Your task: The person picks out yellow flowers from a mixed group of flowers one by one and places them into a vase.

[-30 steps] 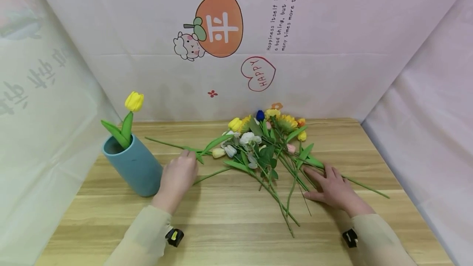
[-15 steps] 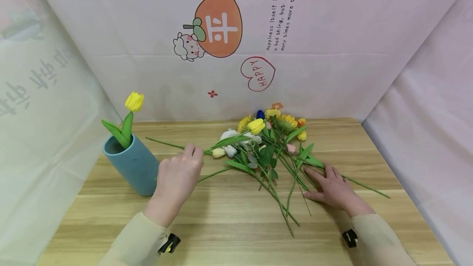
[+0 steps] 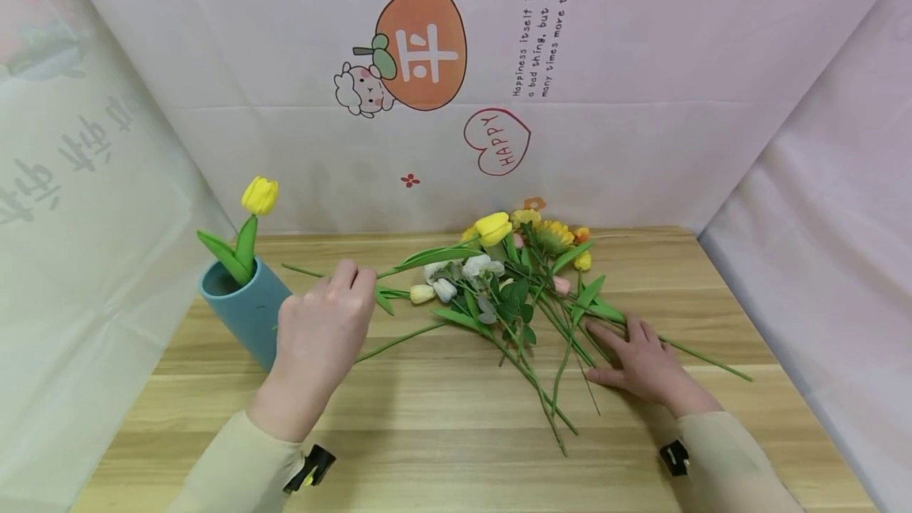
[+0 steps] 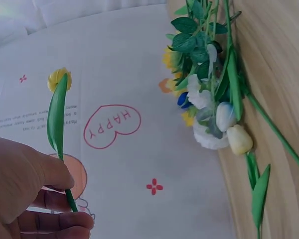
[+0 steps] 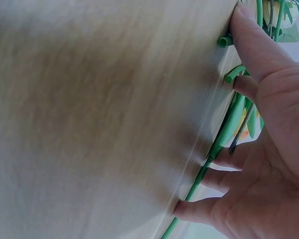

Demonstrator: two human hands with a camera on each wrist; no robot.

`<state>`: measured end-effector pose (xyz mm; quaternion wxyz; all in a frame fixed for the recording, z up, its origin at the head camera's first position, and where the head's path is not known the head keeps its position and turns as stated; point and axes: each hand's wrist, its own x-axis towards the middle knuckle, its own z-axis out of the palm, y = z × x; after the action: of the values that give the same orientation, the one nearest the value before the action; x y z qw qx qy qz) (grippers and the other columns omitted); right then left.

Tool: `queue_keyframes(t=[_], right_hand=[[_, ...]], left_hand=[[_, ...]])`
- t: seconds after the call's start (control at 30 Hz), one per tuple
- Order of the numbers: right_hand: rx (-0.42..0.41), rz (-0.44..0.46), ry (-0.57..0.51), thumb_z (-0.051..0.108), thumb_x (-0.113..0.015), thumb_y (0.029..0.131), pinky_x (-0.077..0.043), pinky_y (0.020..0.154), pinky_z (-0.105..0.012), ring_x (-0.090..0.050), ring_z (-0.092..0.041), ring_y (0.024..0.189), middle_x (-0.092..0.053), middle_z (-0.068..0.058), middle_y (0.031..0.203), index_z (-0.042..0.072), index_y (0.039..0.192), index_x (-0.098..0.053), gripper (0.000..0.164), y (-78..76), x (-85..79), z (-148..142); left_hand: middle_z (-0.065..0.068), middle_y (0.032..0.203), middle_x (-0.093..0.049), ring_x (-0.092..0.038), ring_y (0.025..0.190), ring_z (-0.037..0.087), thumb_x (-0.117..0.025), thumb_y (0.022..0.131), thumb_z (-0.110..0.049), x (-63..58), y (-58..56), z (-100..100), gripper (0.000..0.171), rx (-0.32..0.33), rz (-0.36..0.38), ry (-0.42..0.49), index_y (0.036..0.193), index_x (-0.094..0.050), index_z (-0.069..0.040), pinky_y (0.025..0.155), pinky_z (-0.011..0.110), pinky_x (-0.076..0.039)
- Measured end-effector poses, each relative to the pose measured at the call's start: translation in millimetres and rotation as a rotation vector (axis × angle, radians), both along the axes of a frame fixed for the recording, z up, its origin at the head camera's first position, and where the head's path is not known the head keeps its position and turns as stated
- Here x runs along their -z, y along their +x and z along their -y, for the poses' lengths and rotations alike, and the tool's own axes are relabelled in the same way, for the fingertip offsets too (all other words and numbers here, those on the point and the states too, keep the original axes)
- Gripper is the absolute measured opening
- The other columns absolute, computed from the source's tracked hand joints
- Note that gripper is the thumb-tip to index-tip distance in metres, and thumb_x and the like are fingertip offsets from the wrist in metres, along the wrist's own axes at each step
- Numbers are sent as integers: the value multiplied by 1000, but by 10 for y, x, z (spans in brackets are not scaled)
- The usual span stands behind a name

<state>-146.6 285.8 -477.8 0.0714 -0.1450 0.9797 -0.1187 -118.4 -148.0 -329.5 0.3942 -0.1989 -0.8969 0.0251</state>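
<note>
My left hand (image 3: pixel 324 339) pinches the green stem of a yellow tulip (image 3: pixel 493 229); in the left wrist view the tulip's leaf (image 4: pixel 56 117) rises above the thumb. The tulip is off the table, its bloom over the pile. To the left, a blue vase (image 3: pixel 245 315) holds another yellow tulip (image 3: pixel 260 196) and is partly hidden by the hand. My right hand (image 3: pixel 644 362) rests with spread fingers on the table at the right of the pile. Its fingertips touch green stems (image 5: pixel 189 194), without curling round them.
Several artificial flowers lie in a heap at the back middle: white blooms (image 3: pixel 480 266), a sunflower (image 3: pixel 552 237), a cream tulip (image 3: pixel 422 294) and a pink tulip (image 3: pixel 561 286). Loose stems (image 3: pixel 545 398) reach forward over the wooden table (image 3: pixel 456 450). A printed white cloth (image 3: pixel 285 62) stands behind.
My left hand has lifted the yellow tulip off the table and drawn it toward the left and nearer. Its bloom has shifted right and up over the pile. The right hand stays put.
</note>
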Motion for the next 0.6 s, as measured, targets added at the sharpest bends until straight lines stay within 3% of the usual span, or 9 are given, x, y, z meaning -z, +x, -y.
queue_keyframes(t=[0.27, 0.6], right_hand=[[-6, -12, 1, 61, -63, 83, -27, 85, -83, -21, -62, 126, -19, -42, 143, 23, 149, -34, 81, -2, -1, 0], [-8, -11, -3, 61, -63, 83, -27, 85, -83, -20, -63, 126, -19, -42, 143, 23, 148, -35, 81, 2, -9, 1]], left_hand=[[12, 68, -52, -27, 35, 15, -53, 85, 10, -160, -15, 111, 22, 10, -60, 85, 68, -50, -3, 25, 29, -22], [14, 78, -57, -39, 36, 24, -51, 92, 4, -322, -30, 267, 15, -44, -135, 166, 80, -58, -1, 23, 36, -24]])
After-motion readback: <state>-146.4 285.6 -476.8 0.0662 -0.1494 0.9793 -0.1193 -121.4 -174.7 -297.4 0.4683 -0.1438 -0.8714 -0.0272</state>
